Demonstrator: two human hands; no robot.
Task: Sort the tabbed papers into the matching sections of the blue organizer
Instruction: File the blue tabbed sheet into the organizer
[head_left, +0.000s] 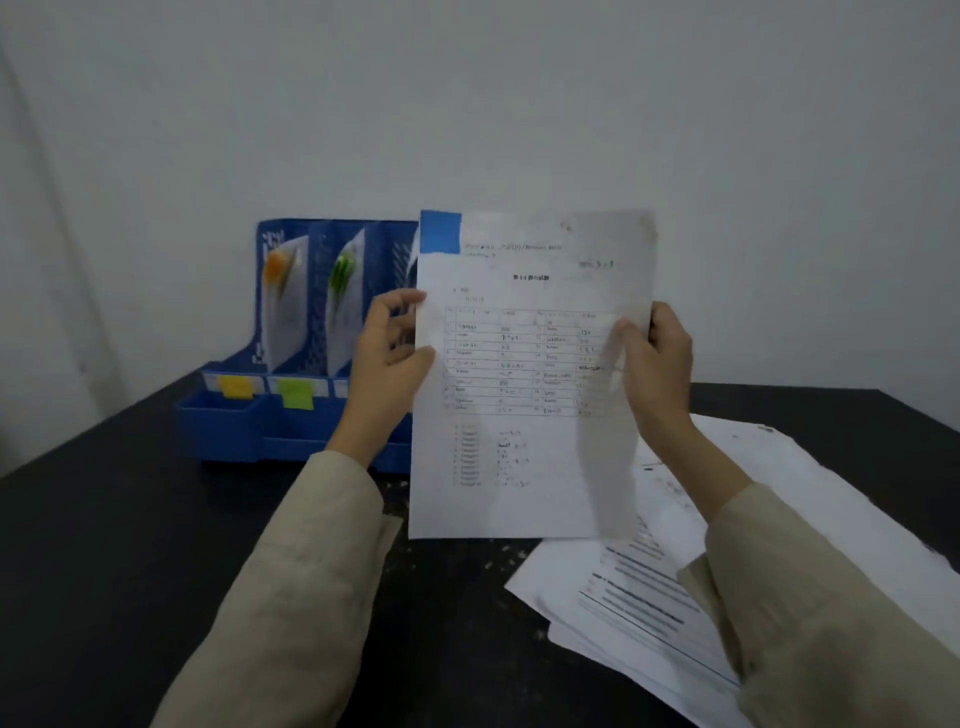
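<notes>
I hold a printed sheet (524, 457) upright in front of me; a blue tab (440, 232) sits at its top left corner. My left hand (392, 353) pinches the sheet's left edge and my right hand (657, 358) grips its right edge. Behind it on the dark table stands the blue organizer (228, 421). Its left section holds papers with an orange tab (278, 270) and has a yellow label (236, 387). The section beside it holds papers with a green tab (343, 273) and a green label (297, 395). The sheet and my left arm hide the organizer's right part.
A loose pile of printed papers (649, 587) lies on the table at the right, under my right forearm. The dark table (104, 545) reaches to a plain white wall behind the organizer. Small paper crumbs dot the table near the pile.
</notes>
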